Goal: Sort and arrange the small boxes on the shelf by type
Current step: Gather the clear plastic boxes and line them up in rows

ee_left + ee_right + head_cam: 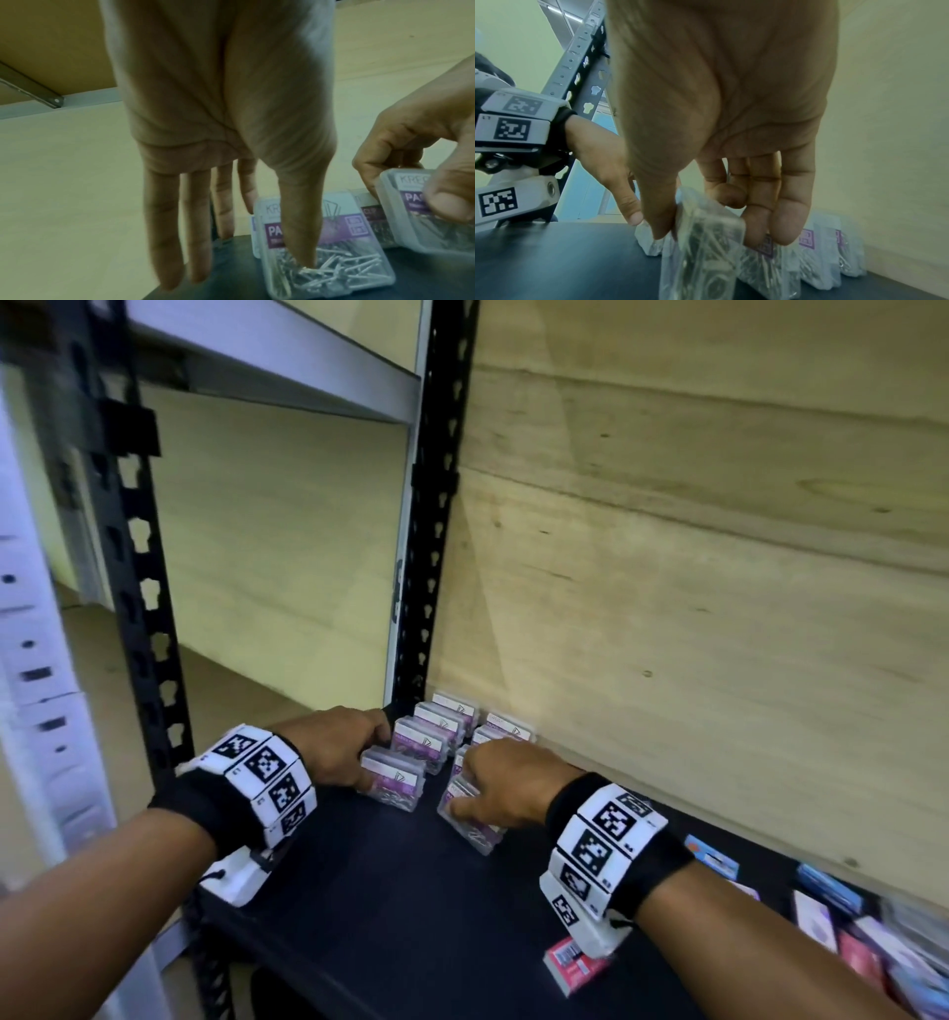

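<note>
Head view: two rows of clear plastic paper-clip boxes with purple labels point(441, 729) stand in back-left corner of black shelf board point(390, 891). Left hand point(328, 742), fingers straight, thumb pressing front box of left row point(393, 777). Right hand point(506, 785) pinches tilted clear box point(464, 819) between thumb and fingers. Mixed colourful small boxes point(842, 922) lie far right.
</note>
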